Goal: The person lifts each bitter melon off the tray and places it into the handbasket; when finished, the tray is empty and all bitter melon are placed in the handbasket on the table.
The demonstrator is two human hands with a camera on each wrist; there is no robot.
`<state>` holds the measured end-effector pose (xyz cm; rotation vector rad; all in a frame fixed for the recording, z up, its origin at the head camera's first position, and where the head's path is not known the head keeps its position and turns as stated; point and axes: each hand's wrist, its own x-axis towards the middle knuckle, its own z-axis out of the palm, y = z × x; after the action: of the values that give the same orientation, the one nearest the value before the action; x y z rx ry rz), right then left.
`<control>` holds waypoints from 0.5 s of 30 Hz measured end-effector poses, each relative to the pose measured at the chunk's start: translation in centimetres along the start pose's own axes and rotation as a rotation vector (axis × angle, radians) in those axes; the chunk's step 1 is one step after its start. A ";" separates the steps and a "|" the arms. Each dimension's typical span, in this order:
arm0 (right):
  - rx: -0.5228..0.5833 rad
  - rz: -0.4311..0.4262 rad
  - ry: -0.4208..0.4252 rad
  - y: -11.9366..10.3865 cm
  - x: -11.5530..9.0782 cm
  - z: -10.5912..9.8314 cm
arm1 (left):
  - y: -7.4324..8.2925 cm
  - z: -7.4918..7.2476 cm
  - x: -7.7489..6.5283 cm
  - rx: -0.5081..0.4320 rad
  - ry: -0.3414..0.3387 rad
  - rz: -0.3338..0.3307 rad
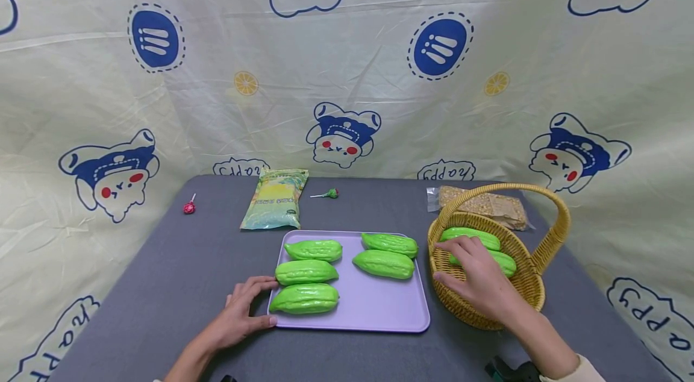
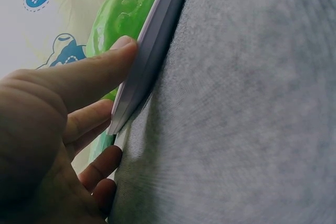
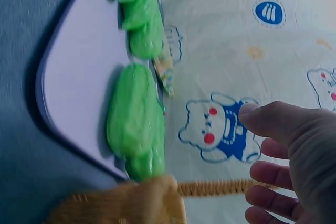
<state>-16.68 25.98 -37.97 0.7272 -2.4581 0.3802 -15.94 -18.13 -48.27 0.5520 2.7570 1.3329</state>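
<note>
A lilac tray lies on the table with green bitter melons on it, three in a left column and two at the right. My left hand rests at the tray's left edge, thumb and fingertips touching the rim; the left wrist view shows the thumb against it. Two more bitter melons lie inside a wicker basket with an arched handle. Over the basket's opening, my right hand has its fingers spread, partly hiding the melons. The right wrist view shows nothing in that hand.
Behind the tray lies a green and yellow packet, with a green lollipop beside it. A red lollipop is at the far left. Behind the basket lies a clear bag of grains. A patterned cloth hangs behind the table.
</note>
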 end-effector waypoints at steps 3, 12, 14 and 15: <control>0.007 -0.025 0.016 -0.7 0.1 0.8 | 0.0 0.0 0.0 -0.004 0.003 0.012; 0.034 -0.018 -0.009 -2.5 0.6 3.0 | 0.1 0.1 0.0 -0.014 0.009 0.018; 0.038 -0.012 -0.018 -2.8 0.8 3.4 | 0.1 0.1 -0.1 -0.007 0.016 0.023; 0.040 -0.008 -0.022 -2.9 0.9 3.7 | 0.1 0.1 -0.1 -0.005 0.019 0.024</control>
<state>-17.21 21.75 -40.12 0.7615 -2.4737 0.4218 -15.84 -18.03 -48.29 0.5771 2.7703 1.3568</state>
